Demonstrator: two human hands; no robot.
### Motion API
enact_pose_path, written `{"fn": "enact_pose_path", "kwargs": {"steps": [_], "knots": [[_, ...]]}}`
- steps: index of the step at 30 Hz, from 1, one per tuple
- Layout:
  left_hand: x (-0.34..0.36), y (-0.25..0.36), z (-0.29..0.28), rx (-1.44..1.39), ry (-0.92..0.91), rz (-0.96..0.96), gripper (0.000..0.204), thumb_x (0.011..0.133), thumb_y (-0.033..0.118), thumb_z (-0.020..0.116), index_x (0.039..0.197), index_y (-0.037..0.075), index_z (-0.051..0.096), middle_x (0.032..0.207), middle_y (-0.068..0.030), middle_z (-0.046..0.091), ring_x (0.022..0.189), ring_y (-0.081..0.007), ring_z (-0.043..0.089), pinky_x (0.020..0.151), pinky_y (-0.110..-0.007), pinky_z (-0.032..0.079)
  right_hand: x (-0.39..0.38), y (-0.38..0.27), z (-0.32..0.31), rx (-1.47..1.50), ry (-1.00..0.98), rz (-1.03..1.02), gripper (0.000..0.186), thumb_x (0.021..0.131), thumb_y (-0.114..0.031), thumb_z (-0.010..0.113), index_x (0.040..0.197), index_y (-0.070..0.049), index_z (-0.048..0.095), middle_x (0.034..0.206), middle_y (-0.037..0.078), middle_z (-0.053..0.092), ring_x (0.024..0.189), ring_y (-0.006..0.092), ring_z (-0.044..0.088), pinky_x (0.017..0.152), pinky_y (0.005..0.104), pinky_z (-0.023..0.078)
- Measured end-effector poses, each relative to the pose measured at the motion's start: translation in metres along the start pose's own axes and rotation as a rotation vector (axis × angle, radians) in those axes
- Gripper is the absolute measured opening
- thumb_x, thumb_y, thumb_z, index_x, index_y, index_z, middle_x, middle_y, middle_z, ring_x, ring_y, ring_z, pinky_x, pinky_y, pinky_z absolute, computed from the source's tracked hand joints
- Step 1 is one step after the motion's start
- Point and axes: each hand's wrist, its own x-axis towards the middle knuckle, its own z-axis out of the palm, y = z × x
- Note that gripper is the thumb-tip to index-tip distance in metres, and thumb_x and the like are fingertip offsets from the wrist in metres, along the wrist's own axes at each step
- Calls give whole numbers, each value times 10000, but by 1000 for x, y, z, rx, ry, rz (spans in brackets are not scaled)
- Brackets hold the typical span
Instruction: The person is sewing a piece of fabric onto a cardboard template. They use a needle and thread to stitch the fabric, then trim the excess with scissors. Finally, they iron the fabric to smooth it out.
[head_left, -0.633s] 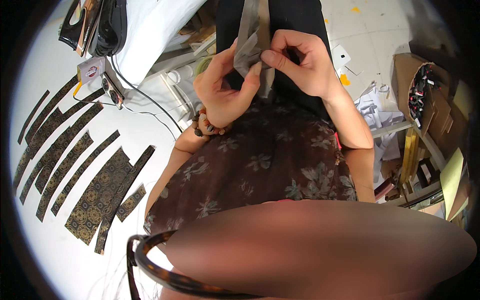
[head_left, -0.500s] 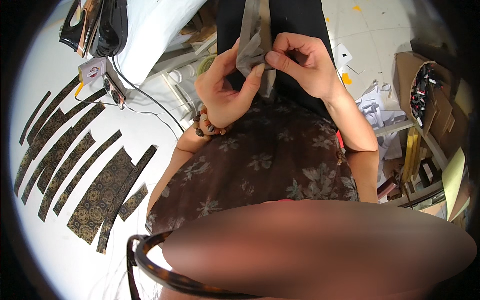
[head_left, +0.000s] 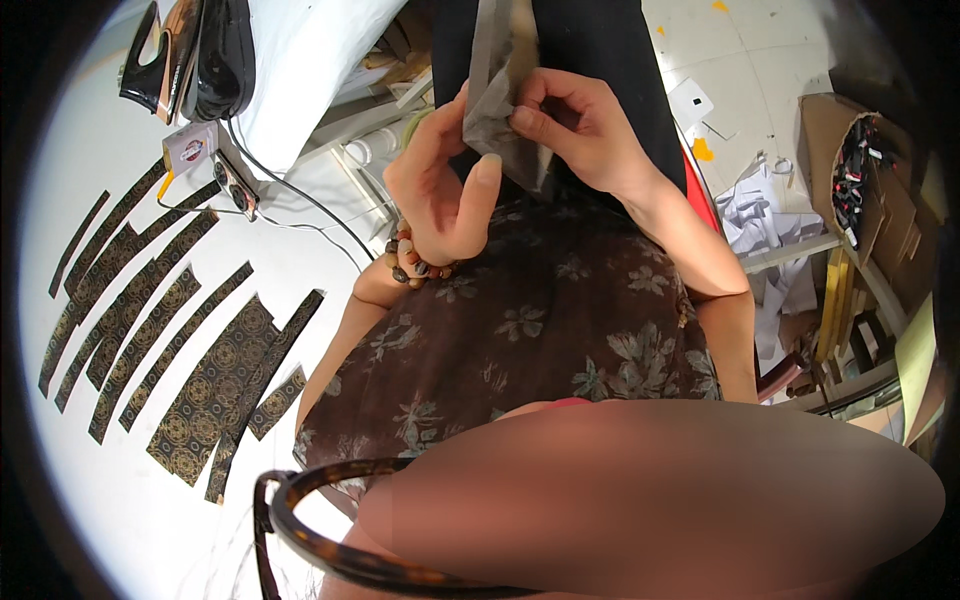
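Both hands hold a grey piece of fabric up in front of my body, over my dark trousers. My left hand grips its lower left edge with the thumb on the front; a bead bracelet sits on that wrist. My right hand pinches the fabric from the right with fingertips and thumb. The fabric's upper part runs out of the top of the picture. Below the hands is my brown flowered top.
On the white table at left lie several dark patterned fabric strips. An iron, a small plug box and a cable are at top left. Cardboard boxes and paper scraps crowd the floor at right. Glasses frame shows at bottom.
My hands have shifted slightly on the grey fabric; the right fingers have worked along its edge. The strips on the table have not moved.
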Motion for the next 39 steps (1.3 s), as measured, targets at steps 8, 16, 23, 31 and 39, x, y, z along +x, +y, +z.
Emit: {"fn": "enact_pose_path", "kwargs": {"steps": [8, 16, 23, 31, 39], "knots": [[6, 7, 15, 391, 76, -13, 376, 857, -22, 733, 1202, -118, 619, 983, -144, 766, 905, -96, 701, 822, -232, 538, 1, 3, 2, -38, 52, -11, 250, 956, -196, 763, 825, -42, 615, 714, -65, 545, 696, 19, 447, 613, 215, 384], [3, 4, 12, 423, 44, 42, 392, 835, -47, 729, 1205, -104, 611, 979, -138, 771, 907, -90, 703, 808, -227, 543, -1, 9, 1, 119, 31, -24, 265, 967, -237, 762, 839, -40, 639, 737, -81, 568, 706, -2, 474, 611, 192, 390], [1, 2, 13, 413, 68, 49, 388, 824, -50, 723, 1190, -96, 603, 974, -138, 771, 894, -81, 699, 788, -220, 544, -1, 15, 14, -36, 161, -139, 261, 933, -153, 780, 793, -43, 589, 683, -54, 538, 646, 19, 439, 565, 212, 368], [4, 8, 21, 459, 127, 13, 349, 838, -22, 734, 1162, -85, 620, 930, -131, 774, 853, -66, 694, 755, -206, 537, 1, 18, 17, -62, 187, -169, 275, 925, -148, 783, 783, -39, 574, 665, -28, 533, 645, 33, 446, 563, 223, 377], [-2, -3, 26, 434, 225, -8, 360, 835, 15, 759, 1171, -35, 638, 874, -98, 776, 811, -67, 711, 715, -206, 537, 1, 27, 9, -106, 170, -29, 262, 922, -157, 793, 804, -45, 587, 702, -20, 573, 660, 35, 478, 576, 223, 398]]}}
